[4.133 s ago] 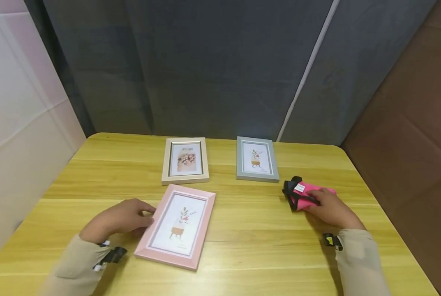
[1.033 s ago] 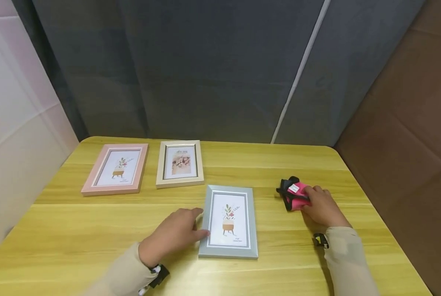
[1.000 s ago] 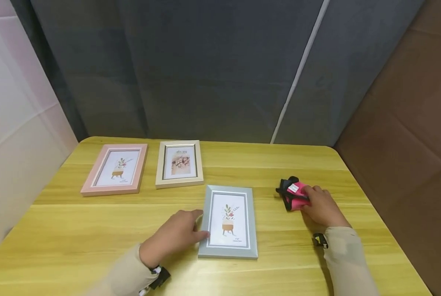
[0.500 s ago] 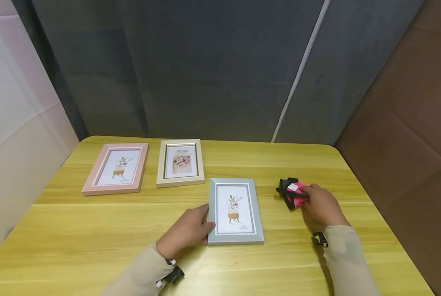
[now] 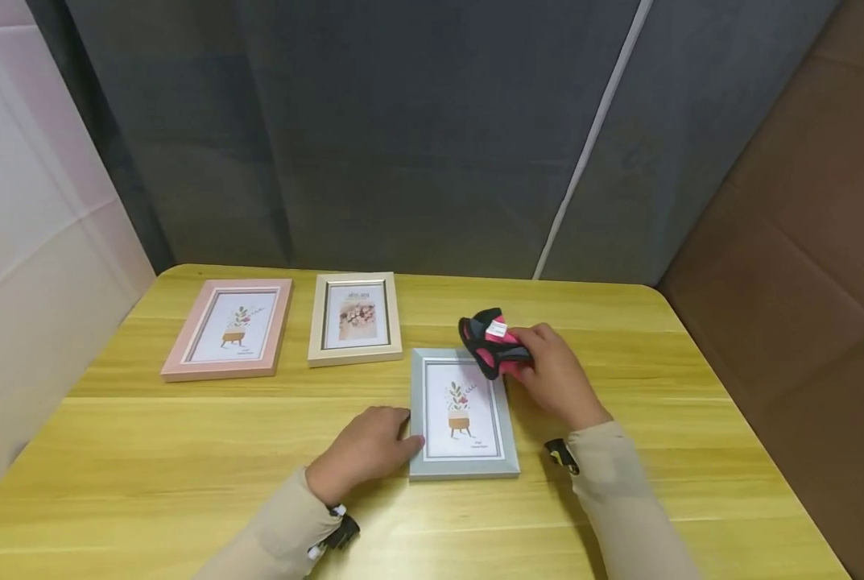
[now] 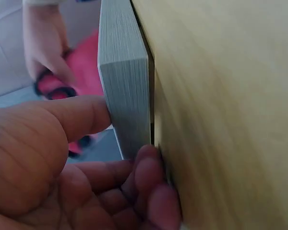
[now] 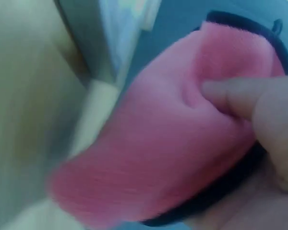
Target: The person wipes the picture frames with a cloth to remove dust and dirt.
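A grey-blue picture frame [image 5: 465,468] with a potted-plant print lies face up near the middle of the table. My left hand [image 5: 366,453] pinches its left edge, thumb on the face and fingertips tucked at the underside, as the left wrist view shows along the frame's side [image 6: 126,96]. In my right hand [image 5: 558,383] is a folded pink cloth [image 5: 511,368] with black trim and a white tag. It hangs over the frame's top right corner, hiding part of it. In the right wrist view the thumb presses into the soft pink cloth [image 7: 144,134].
At the back left lies a pink picture frame [image 5: 217,374], and a cream picture frame [image 5: 355,354] is beside it, both face up. The wooden table [image 5: 149,467] meets a dark curtain [image 5: 403,145] behind and a brown one [image 5: 801,242] at the right.
The pink frame went to the back left, and the grey-blue frame came forward to the left hand, then shifted slightly back. The right hand carried the cloth left, over this frame's corner.
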`<state>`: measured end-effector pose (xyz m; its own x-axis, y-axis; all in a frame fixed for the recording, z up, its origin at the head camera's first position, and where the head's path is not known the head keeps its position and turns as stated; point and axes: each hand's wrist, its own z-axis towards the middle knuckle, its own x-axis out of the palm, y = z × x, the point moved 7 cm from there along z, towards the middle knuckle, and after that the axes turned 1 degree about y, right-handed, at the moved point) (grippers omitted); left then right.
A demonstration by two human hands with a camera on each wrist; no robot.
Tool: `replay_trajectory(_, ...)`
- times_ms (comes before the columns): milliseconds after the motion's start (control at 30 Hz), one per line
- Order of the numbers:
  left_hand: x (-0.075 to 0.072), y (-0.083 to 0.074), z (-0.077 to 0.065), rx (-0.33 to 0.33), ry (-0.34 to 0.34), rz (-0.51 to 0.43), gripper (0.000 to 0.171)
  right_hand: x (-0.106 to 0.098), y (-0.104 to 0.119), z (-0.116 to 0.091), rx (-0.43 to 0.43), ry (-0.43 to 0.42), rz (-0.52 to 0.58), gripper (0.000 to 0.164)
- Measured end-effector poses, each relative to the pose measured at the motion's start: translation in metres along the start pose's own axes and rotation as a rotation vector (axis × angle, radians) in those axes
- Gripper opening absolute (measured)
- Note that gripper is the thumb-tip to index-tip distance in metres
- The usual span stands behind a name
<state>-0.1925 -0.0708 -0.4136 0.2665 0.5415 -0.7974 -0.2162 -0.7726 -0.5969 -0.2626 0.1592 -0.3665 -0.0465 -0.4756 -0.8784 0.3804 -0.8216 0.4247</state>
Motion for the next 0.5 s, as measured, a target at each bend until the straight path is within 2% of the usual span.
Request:
replay_trajectory(133, 0.004, -0.001, 0.002, 0.002, 0.025, -0.07, 0.021, 0.032, -0.001, 0.01, 0.067, 0.289, -0.013, 0.054)
replay_trajectory(200, 0.007, -0.001, 0.001, -0.004, 0.053, -0.127, 0.02, 0.038, -0.003, 0.013, 0.082, 0.376, -0.016, 0.056)
replay_trajectory(367, 0.01, 0.003, 0.0, -0.031, 0.09, -0.219, 0.017, 0.04, -0.003, 0.022, 0.051, 0.388, -0.025, 0.051)
replay_trajectory(500, 0.011, 0.004, 0.001, -0.032, 0.091, -0.225, 0.016, 0.045, 0.005, 0.011, 0.004, 0.394, -0.085, 0.046)
